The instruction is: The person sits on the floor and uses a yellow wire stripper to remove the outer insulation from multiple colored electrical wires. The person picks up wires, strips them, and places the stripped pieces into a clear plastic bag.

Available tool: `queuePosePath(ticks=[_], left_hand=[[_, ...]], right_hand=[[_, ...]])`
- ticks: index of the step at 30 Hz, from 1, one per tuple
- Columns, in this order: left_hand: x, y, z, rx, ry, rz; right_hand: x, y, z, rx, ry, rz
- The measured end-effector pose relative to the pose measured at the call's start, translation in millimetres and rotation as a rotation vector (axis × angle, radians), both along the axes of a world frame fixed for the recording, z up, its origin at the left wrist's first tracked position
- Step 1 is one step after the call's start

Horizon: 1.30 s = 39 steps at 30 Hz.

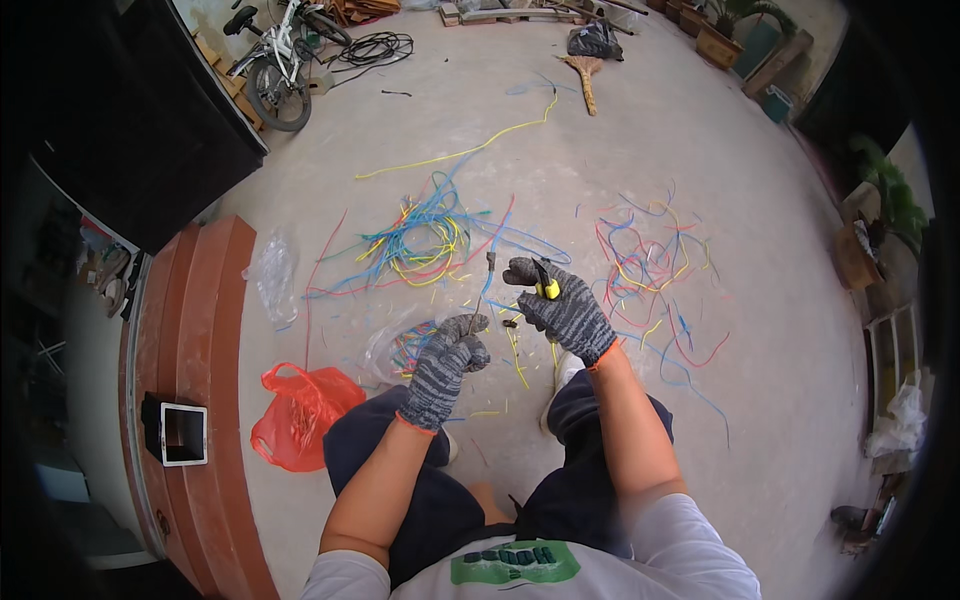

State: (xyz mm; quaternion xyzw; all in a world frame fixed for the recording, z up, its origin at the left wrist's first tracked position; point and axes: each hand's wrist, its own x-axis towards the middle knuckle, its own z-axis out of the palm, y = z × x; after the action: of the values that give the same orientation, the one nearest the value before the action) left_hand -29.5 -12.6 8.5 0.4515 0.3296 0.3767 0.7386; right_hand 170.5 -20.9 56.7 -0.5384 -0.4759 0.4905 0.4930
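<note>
My left hand [450, 360], in a grey knitted glove, pinches the end of a thin wire [478, 304]. From there the wire runs up to a blue length with a dark taped-looking joint [491, 262]. My right hand [562, 307], gloved alike, grips a yellow and black utility knife [549, 289] just to the right of the wire. Beyond both hands lies a tangled coil of blue, yellow, green and red wires [427, 240]. Another loose tangle of wires [649, 262] spreads to the right. By my left hand sits a clear plastic bag with wire pieces [405, 349].
A red plastic bag [300, 420] and a brick-red step [225, 337] are at the left. Wire scraps litter the concrete floor [525, 465]. Farther off are a bicycle [277, 75], a black cable coil [375, 49], a straw hand broom [586, 79] and a black bag [595, 39].
</note>
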Motion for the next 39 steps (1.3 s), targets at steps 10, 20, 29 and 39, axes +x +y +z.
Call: queuePosePath(ticks=[10, 20, 29, 39], left_hand=[[10.4, 6.5, 15.7, 0.074, 0.154, -0.126], [29.7, -8.2, -7.9, 0.358, 0.058, 0.157], [18.9, -4.5, -21.2, 0.161, -0.083, 0.058], [11.0, 8.0, 36.6, -0.512, -0.481, -0.133]], right_hand=[[-26.8, -1.4, -15.8, 0.205, -0.367, 0.057], [-36.8, -3.5, -6.5, 0.447, -0.755, -0.151], [-23.3, 0.3, -4.2, 0.503, -0.883, -0.078], [-29.0, 5.0, -24.8, 0.413, -0.588, 0.098]])
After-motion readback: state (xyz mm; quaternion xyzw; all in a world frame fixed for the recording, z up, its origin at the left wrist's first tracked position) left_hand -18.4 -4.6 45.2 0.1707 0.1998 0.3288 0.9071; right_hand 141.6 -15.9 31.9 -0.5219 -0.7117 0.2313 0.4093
